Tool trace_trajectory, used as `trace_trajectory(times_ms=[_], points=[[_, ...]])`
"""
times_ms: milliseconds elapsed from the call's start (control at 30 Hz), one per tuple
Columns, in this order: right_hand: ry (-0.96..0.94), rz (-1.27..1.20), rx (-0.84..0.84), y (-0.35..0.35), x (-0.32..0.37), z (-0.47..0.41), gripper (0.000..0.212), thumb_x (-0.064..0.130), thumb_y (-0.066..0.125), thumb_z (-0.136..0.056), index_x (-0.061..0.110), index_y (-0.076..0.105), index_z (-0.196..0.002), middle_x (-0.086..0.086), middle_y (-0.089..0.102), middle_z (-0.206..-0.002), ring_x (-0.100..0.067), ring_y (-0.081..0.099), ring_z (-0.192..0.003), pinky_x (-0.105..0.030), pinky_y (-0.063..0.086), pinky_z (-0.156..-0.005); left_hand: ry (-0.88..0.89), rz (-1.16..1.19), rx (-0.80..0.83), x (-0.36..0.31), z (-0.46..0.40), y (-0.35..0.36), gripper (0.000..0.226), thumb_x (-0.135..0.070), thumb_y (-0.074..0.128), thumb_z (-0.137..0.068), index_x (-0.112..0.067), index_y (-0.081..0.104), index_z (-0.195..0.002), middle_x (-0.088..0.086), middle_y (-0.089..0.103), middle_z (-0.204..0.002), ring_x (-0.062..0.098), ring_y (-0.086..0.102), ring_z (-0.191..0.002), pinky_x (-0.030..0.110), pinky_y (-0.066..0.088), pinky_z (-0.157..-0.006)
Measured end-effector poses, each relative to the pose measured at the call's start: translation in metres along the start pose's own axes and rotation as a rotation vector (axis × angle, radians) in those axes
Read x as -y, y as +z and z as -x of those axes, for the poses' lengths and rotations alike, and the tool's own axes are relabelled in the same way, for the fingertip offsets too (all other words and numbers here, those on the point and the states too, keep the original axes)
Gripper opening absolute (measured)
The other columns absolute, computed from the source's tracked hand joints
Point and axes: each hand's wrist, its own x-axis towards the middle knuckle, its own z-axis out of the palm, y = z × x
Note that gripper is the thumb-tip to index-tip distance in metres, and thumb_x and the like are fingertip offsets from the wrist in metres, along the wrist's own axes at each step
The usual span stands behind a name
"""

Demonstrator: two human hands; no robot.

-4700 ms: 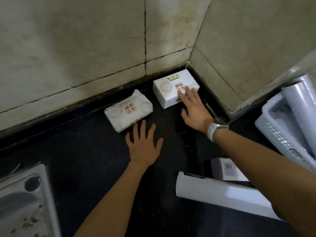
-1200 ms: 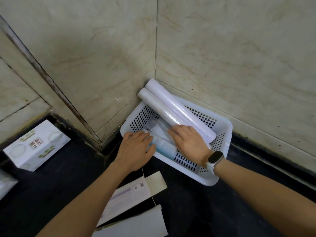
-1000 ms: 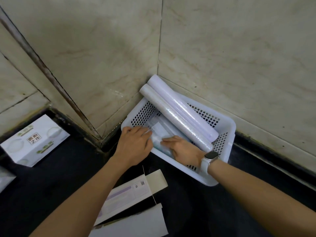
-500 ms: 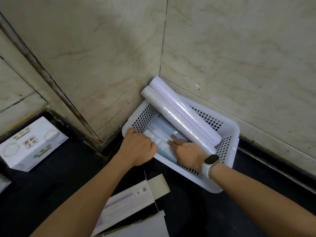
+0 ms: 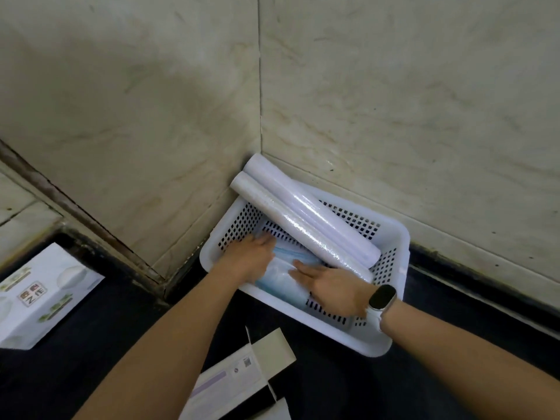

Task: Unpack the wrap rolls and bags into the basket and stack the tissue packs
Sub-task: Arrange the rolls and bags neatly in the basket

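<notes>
— What do we have around the basket (image 5: pixel 391 237)?

— It sits on the dark worktop (image 5: pixel 439 374), pushed into the corner of the marble wall (image 5: pixel 394 101). A tissue pack (image 5: pixel 39 295) lies well apart at the left edge, and an opened carton (image 5: pixel 239 377) lies flat just in front of the basket, between our forearms.

— And the wrap rolls (image 5: pixel 306 219)?

— Two, side by side and touching, long axes running from the corner diagonally down to the right. Their far ends rest over the basket's rim; they crowd the back half.

— The bags?

— The bluish bags (image 5: pixel 278 280) lie in the front part, beside the nearer roll. Our left hand (image 5: pixel 251 259) and right hand (image 5: pixel 330 286) both press flat on them, fingers spread, each grip loose, clasping nothing.
</notes>
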Motion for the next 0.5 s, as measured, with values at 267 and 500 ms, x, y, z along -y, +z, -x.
trace_trajectory(times_ms=[267, 500], points=[[0.118, 0.113, -0.490, -0.003, -0.001, 0.030, 0.065, 0.017, 0.068, -0.074, 0.010, 0.043, -0.134, -0.013, 0.044, -0.143, -0.029, 0.051, -0.123, -0.041, 0.046, -0.098, -0.045, -0.075, -0.058, -0.002, -0.016, 0.008, 0.060, -0.036, 0.042, -0.091, -0.016, 0.019, -0.143, 0.009, 0.025, -0.150, 0.034, 0.021, -0.132, 0.048, 0.022, -0.108], [0.217, -0.072, -0.330, 0.008, -0.018, 0.022, 0.071, 0.026, 0.032, -0.096, 0.022, -0.027, -0.136, -0.002, -0.033, -0.142, -0.024, -0.032, -0.132, -0.041, -0.014, -0.112, -0.019, -0.071, -0.144, -0.006, -0.011, 0.002, 0.033, -0.025, 0.054, -0.089, -0.007, 0.055, -0.117, 0.015, 0.047, -0.124, 0.031, 0.050, -0.107, 0.040, 0.042, -0.089]])
